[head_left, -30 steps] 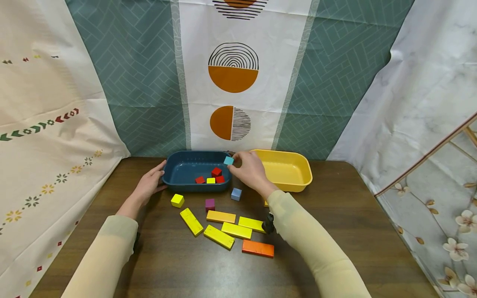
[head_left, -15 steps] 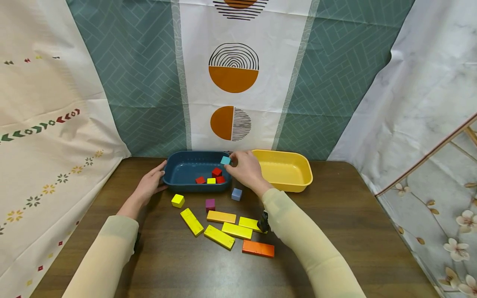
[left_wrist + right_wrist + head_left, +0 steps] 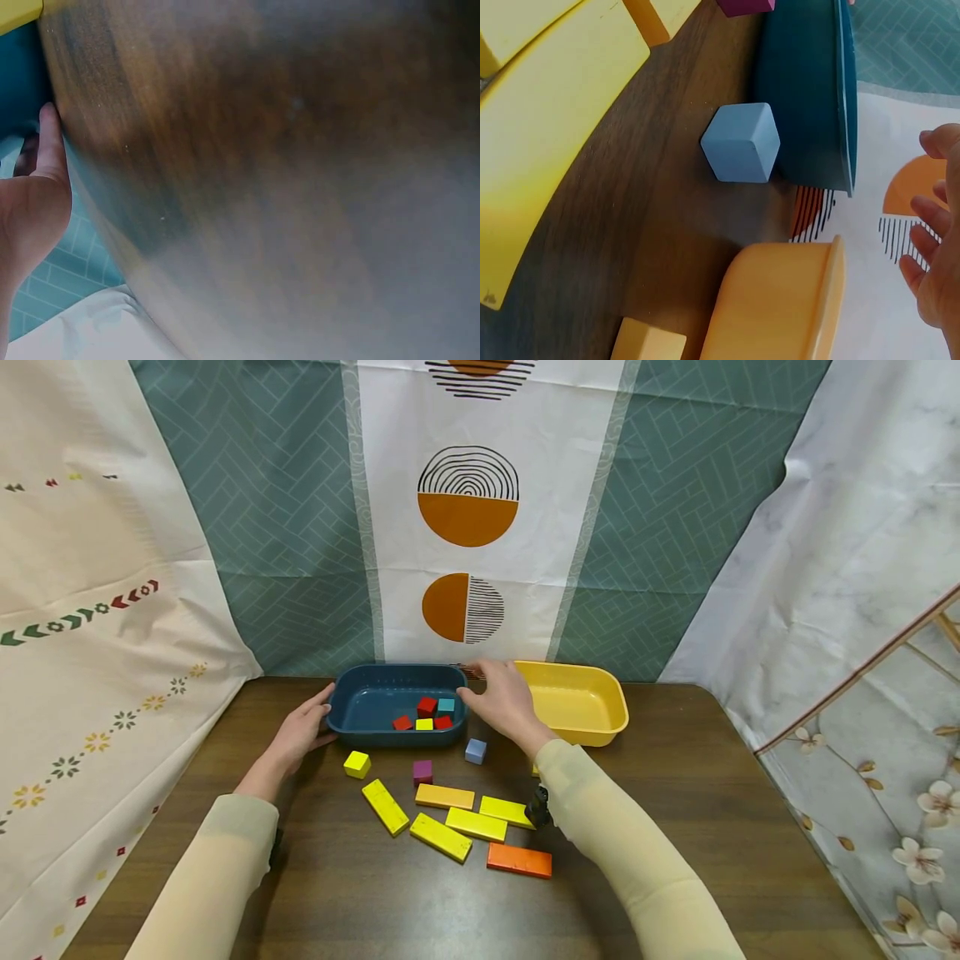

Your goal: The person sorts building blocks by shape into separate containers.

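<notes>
A dark blue tub (image 3: 360,678) stands at the back of the table beside a yellow tub (image 3: 600,727). Inside the blue tub lie two red cubes (image 3: 427,706), a small yellow cube (image 3: 424,724) and a teal cube (image 3: 446,704). My right hand (image 3: 501,693) hovers empty over the gap between the tubs, fingers spread and relaxed (image 3: 930,247). My left hand (image 3: 303,729) rests with straight fingers against the blue tub's left wall (image 3: 19,82). A grey-blue cube (image 3: 476,751) sits just in front of the blue tub (image 3: 810,90).
In front of the tubs lie a yellow cube (image 3: 357,764), a purple cube (image 3: 423,772), several yellow and orange flat bars (image 3: 442,817) and an orange bar (image 3: 519,861). Patterned curtains close in the back and both sides. A small yellow-orange block (image 3: 649,343) lies by the yellow tub.
The teal cube, held in my right fingers above the blue tub's right rim, now lies inside the tub. My right hand has spread its fingers. The left hand has not moved.
</notes>
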Motion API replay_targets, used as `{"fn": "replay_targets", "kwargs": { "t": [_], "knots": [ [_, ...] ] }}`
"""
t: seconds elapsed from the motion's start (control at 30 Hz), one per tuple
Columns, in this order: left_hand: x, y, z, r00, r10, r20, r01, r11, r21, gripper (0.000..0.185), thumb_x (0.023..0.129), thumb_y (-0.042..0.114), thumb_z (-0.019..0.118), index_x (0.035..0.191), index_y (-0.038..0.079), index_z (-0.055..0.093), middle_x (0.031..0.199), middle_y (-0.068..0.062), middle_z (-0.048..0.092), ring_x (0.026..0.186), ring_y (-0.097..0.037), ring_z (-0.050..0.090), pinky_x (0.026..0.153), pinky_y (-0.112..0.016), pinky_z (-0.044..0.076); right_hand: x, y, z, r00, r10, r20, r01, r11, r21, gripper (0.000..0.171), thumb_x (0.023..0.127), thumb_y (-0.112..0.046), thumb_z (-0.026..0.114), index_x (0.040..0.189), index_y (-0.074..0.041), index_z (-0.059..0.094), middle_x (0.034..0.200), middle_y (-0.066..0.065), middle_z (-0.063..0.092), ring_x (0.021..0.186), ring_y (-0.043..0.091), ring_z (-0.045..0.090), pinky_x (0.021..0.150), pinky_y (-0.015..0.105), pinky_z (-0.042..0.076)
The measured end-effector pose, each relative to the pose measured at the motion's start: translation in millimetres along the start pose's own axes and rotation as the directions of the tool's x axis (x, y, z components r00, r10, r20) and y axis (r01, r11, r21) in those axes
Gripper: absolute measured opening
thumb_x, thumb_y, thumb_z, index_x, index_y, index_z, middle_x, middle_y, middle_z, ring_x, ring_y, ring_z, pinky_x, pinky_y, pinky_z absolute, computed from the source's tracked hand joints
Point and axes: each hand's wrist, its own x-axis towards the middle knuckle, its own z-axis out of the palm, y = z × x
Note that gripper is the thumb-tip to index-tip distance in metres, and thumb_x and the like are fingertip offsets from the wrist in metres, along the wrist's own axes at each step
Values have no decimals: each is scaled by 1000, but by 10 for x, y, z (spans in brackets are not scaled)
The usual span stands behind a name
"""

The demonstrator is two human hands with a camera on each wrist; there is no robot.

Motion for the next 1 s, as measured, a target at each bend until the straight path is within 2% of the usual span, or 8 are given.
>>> {"fn": "replay_targets", "kwargs": {
  "t": [0.17,0.4,0.6,0.83,1.0],
  "knots": [
    [65,-100,-37,1000,10,-5,-10,1000,4,57,111,16,29,165,16,12,168,-22,8,146,-47,28,111,-61,32,-18,14,-45,1000,-9,-6,9,1000,-9,46,94,-41,72,131,-15,66,125,4,67,112,21,50,93,39,47],
    [187,-280,-88,1000,23,-17,-22,998,54,55,113,25,29,166,25,14,169,-16,11,145,-42,34,110,-56,38,-75,-12,-128,998,-50,-24,49,999,-5,47,94,-40,72,132,-14,66,127,5,67,114,23,50,94,40,47],
    [184,-274,-92,999,27,-21,-25,998,65,55,113,27,29,166,25,14,169,-16,12,145,-42,35,109,-55,39,-123,-49,-191,996,-77,-37,76,997,-13,45,94,-39,73,131,-15,67,124,1,67,115,21,50,96,40,47],
    [184,-268,-96,1000,20,-23,-18,998,65,55,113,27,29,166,25,14,169,-16,11,145,-42,34,109,-55,39,-193,-70,-249,992,-122,-45,122,992,13,47,94,-36,74,132,-10,66,126,5,67,119,23,50,100,42,46],
    [177,-263,-93,1000,20,-22,-19,998,65,55,113,27,29,166,26,14,169,-15,11,146,-41,33,109,-56,38,-250,-83,-304,988,-142,-53,143,989,27,46,94,-36,74,133,-13,66,127,3,66,120,21,50,99,41,47]
  ]
}}
